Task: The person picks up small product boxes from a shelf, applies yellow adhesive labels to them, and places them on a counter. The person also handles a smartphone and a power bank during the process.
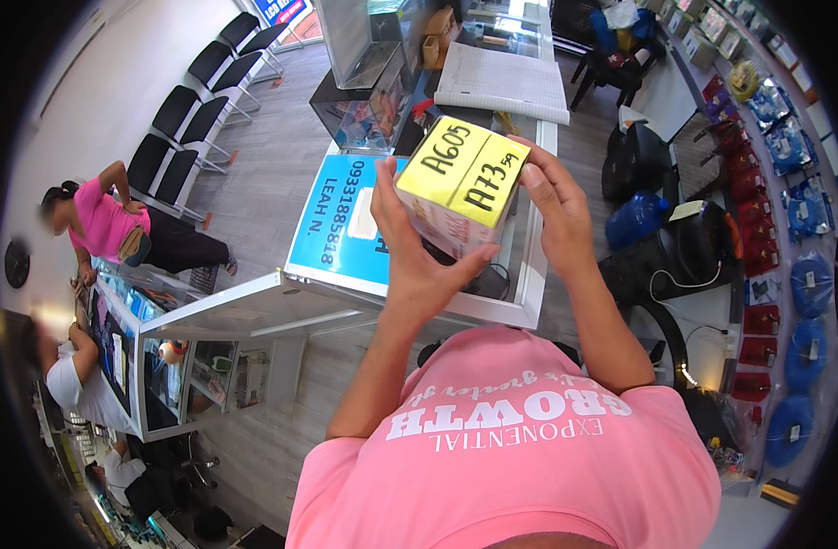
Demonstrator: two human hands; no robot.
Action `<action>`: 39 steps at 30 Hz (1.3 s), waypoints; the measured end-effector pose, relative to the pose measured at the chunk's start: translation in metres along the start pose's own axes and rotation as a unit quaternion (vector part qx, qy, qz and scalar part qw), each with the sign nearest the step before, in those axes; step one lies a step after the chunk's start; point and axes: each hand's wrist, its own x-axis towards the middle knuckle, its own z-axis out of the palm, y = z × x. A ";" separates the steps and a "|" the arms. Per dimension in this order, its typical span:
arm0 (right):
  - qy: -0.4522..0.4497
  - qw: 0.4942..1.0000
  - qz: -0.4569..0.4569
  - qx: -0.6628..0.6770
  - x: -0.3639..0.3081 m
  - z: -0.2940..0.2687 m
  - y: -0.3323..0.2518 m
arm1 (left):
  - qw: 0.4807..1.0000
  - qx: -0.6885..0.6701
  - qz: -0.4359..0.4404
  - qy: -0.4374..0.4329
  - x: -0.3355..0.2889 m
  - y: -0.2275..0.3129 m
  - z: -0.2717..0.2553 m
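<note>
A small cardboard box (pixel 451 224) with yellow paper marked in black handwriting on its top is held up over the glass counter (pixel 529 302). My left hand (pixel 414 252) grips its left side, fingers along the edge and thumb across the near face. On the opposite side, my right hand (pixel 558 206) has its fingers and thumb against the box's right edge. Below and left of the box, a blue sign (pixel 323 224) with dark lettering lies on the counter. An open ruled notebook (pixel 501 82) rests on the counter beyond the box.
A dark glass display case (pixel 359 96) stands on the counter's far left. Black chairs (pixel 177 110) line the left wall. A person in pink (pixel 112 215) stands at another counter, near a person in white (pixel 76 380). Packaged goods (pixel 792 421) hang along the right wall.
</note>
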 end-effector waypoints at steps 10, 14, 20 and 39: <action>-0.077 0.964 -0.197 -0.164 0.001 -0.010 -0.009 | 0.992 -0.056 0.083 -0.082 0.025 -0.014 -0.040; -0.083 0.925 -0.271 -0.253 0.001 -0.012 -0.021 | 0.994 -0.081 0.055 -0.057 0.028 -0.005 -0.045; -0.100 0.904 -0.331 -0.250 0.007 -0.008 -0.020 | 0.994 -0.006 0.103 -0.033 0.026 0.012 -0.045; -0.003 0.971 -0.064 -0.232 -0.023 0.024 -0.004 | 0.973 -0.166 0.106 -0.118 0.050 -0.024 -0.056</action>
